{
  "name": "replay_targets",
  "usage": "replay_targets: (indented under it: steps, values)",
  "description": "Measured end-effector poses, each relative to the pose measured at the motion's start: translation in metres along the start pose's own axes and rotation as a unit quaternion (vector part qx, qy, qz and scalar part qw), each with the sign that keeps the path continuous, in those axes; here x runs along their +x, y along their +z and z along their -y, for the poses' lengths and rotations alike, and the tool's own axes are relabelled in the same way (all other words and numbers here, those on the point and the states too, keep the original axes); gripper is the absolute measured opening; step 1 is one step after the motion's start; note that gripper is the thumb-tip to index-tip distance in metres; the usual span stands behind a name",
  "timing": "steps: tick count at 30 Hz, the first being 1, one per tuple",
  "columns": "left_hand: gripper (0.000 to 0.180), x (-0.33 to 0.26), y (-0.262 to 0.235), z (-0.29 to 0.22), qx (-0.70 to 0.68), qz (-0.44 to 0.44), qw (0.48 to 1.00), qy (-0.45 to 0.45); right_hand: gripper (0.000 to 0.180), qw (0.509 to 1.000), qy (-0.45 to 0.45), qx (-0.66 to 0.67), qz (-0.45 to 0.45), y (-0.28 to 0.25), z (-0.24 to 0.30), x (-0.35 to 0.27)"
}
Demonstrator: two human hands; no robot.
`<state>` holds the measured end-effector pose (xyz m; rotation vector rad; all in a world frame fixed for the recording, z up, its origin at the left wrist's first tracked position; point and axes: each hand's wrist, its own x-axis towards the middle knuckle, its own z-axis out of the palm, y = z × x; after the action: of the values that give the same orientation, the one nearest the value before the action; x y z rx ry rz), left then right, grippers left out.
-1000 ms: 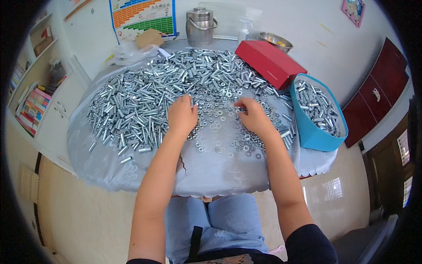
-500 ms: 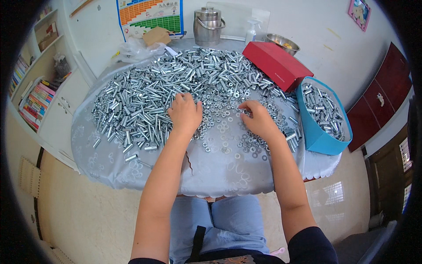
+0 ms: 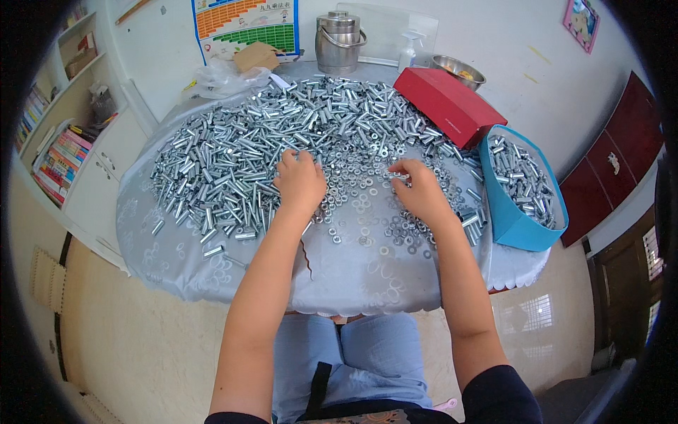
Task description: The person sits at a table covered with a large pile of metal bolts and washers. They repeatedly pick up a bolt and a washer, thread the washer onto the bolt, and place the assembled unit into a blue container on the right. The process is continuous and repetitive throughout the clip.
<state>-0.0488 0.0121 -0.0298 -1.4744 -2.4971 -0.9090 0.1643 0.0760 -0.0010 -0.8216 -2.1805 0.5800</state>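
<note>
A wide heap of shiny metal sleeves (image 3: 219, 155) covers much of the table. My left hand (image 3: 300, 185) rests at its right side, fingers bent down onto the sleeves and thumb held apart; nothing shows in its grasp, though the fingertips are partly hidden. Small metal nuts and washers (image 3: 353, 180) lie scattered between my hands. My right hand (image 3: 422, 192) hovers over or touches the right part of these, its thumb and forefinger spread with a gap between them. More loose nuts (image 3: 399, 230) lie below that hand.
A red box (image 3: 452, 106) stands behind the heap at the right. Beside it, a blue fabric bin (image 3: 519, 222) holds more metal sleeves. A steel pot (image 3: 337, 46), a spray bottle (image 3: 407, 53), a metal bowl (image 3: 470, 76) and a plastic bag (image 3: 226, 81) line the back.
Both hands stay nearly in place, with only slight finger shifts. The whole view has shifted a little, so the table sits slightly further right.
</note>
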Motion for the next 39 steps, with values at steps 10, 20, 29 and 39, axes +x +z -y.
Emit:
replay_targets:
  steps: [10,20,29,39]
  values:
    - [0.038,0.004,-0.002,0.010,-0.104,-0.048,0.992,0.053,0.027,0.996,-0.025,-0.086,0.010,0.000,-0.024,-0.001]
    - [0.038,-0.003,-0.017,-0.017,-0.241,-0.036,0.965,0.095,0.025,0.998,0.021,-0.058,0.028,0.001,-0.026,0.001]
    - [0.039,-0.008,-0.016,-0.037,-0.515,0.111,0.848,0.056,0.029,0.971,0.124,0.202,0.004,0.005,-0.013,0.008]
    - [0.040,-0.019,-0.011,-0.042,-0.426,0.214,0.869,0.132,0.034,0.863,0.243,0.441,0.043,-0.004,0.005,0.011]
